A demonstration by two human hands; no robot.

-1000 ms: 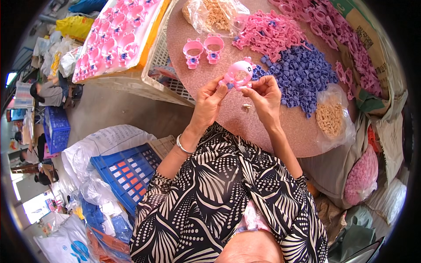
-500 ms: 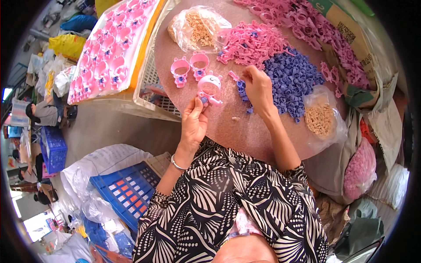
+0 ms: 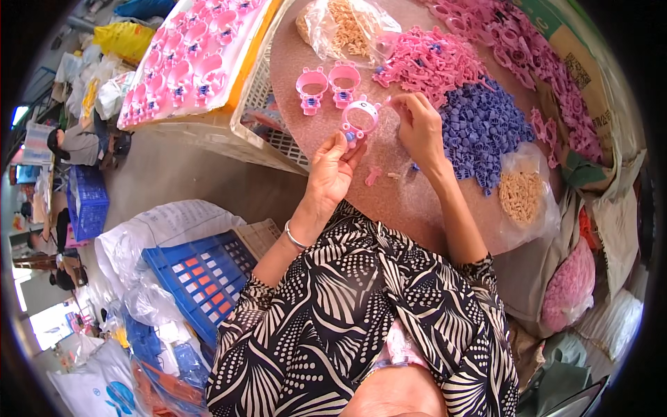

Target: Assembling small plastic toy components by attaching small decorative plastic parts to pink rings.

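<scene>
Round brown table [image 3: 431,208], seen from above, carrying the stock of parts: a heap of pink plastic pieces [image 3: 431,59] at its far side, a heap of small blue plastic pieces [image 3: 486,125] just right of centre, and two clear bags of tan fasteners, one at the far edge [image 3: 347,28] and one at the right edge [image 3: 522,196]. Left of the table, a tray of finished pink toys [image 3: 187,66] rests on a white crate [image 3: 271,132]. Two finished pink ring-shaped toys [image 3: 326,87] stand side by side on the table. Just in front of them the left hand [image 3: 330,174] is closed on the lower part of a third pink ring-shaped toy [image 3: 360,118], held above the tabletop. The right hand [image 3: 420,125] pinches a small part at the ring's upper right edge; the part itself is too small to identify. For a clean fit, the left hand probably should keep the ring steady and square while the right seats the piece without twisting. A loose pink piece [image 3: 373,176] lies on the table beneath the hands.
</scene>
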